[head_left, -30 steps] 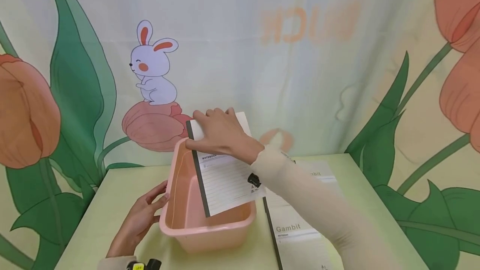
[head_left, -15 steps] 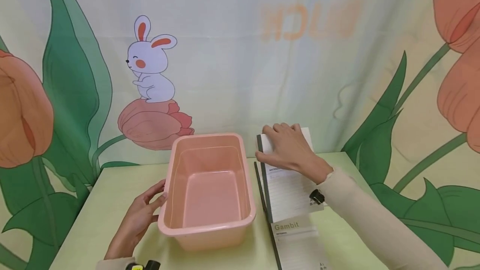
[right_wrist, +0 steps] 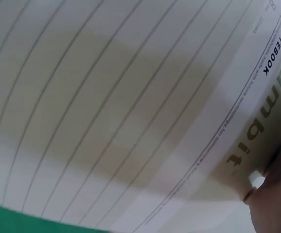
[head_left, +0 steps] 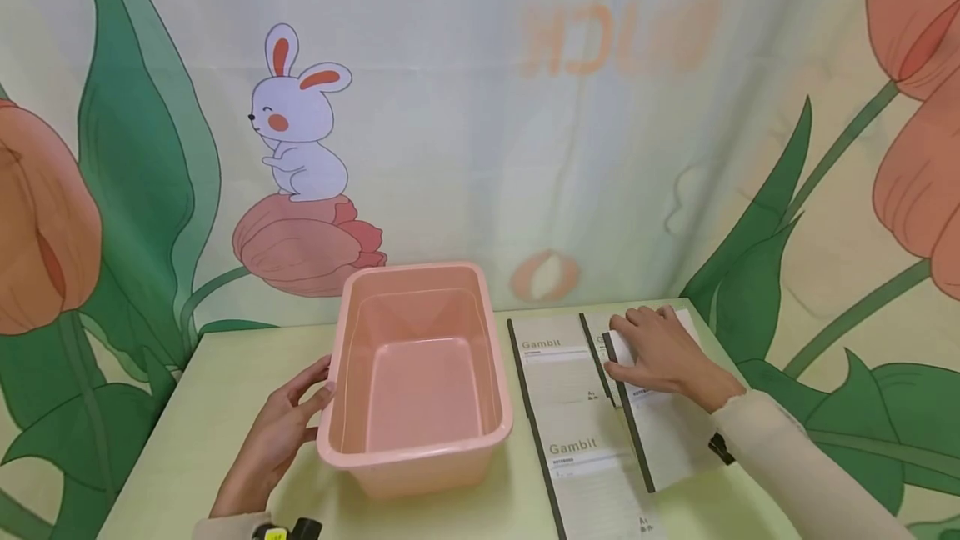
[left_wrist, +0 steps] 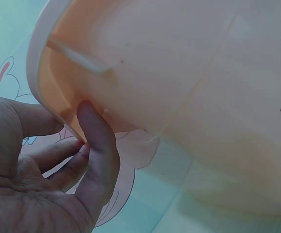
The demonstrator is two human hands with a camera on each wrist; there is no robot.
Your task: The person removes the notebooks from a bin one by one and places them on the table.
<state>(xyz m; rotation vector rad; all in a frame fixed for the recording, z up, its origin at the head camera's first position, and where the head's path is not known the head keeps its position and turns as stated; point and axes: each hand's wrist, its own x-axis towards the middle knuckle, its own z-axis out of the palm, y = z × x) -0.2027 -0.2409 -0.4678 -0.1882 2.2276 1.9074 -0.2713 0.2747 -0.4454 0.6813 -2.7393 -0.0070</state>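
Note:
My left hand (head_left: 279,432) holds the left rim of an orange-pink plastic basin (head_left: 420,467). In the left wrist view, thumb and fingers (left_wrist: 99,155) pinch the basin's lip. Nothing lies inside the basin. Over the right of the table, my right hand (head_left: 666,354) grips a notebook (head_left: 671,444) with a dark spine by its top part. The right wrist view is filled by this notebook's lined cover (right_wrist: 111,116), marked "Gambit". It hangs tilted and partly covers another notebook (head_left: 592,332) behind it.
Two more notebooks lie right of the basin in a column: a back one (head_left: 551,373) and a front one (head_left: 596,482). The pale green table (head_left: 187,407) ends at a curtain (head_left: 442,107) printed with a rabbit and tulips.
My right hand has carried the notebook rightward, from over the basin, past the left column of notebooks, to the table's right side. The left hand has stayed on the rim.

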